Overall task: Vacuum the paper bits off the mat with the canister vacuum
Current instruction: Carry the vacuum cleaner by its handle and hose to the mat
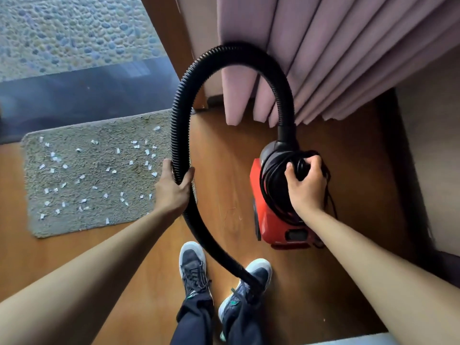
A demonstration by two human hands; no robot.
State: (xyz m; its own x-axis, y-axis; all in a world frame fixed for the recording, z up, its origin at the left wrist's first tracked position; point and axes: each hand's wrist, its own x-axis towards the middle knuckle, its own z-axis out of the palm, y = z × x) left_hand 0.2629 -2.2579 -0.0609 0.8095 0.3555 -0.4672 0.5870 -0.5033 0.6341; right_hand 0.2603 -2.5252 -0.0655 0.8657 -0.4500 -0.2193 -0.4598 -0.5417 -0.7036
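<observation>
A beige shaggy mat (74, 220) lies on the wooden floor at the left, strewn with several small white paper bits (94, 168). A red and black canister vacuum (271, 215) stands on the floor to the right of it. Its black ribbed hose (231, 49) arches up from the canister's top and loops down toward my feet. My left hand (171, 189) grips the hose at the mat's right edge. My right hand (306, 183) grips the black power cord (273, 175) coiled around the canister's top.
Pink curtains (336, 58) hang just behind the vacuum. A glass door with a dark threshold (87, 95) runs behind the mat, pebbled ground beyond it. My two shoes (194, 267) stand on the wooden floor (236, 170) below the hose loop. A wall lies at the right.
</observation>
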